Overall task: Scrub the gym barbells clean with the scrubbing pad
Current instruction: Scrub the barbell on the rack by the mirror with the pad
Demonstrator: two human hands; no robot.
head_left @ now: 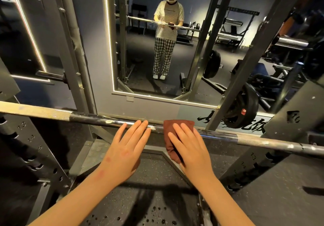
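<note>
A steel barbell (91, 118) lies across the rack from left to right, with white smears of foam near its middle. A dark red scrubbing pad (171, 127) is draped over the bar right of centre and hangs down in front. My right hand (190, 146) lies flat on the pad with straight fingers, pressing it against the bar. My left hand (126, 145) is just left of it, fingers straight, fingertips touching the bar by a white smear.
Rack uprights (245, 157) with numbered holes stand at both sides. A wall mirror (157, 50) ahead reflects a person and gym equipment. A black weight plate (245, 110) leans at the right. Rubber floor matting (149, 190) lies below.
</note>
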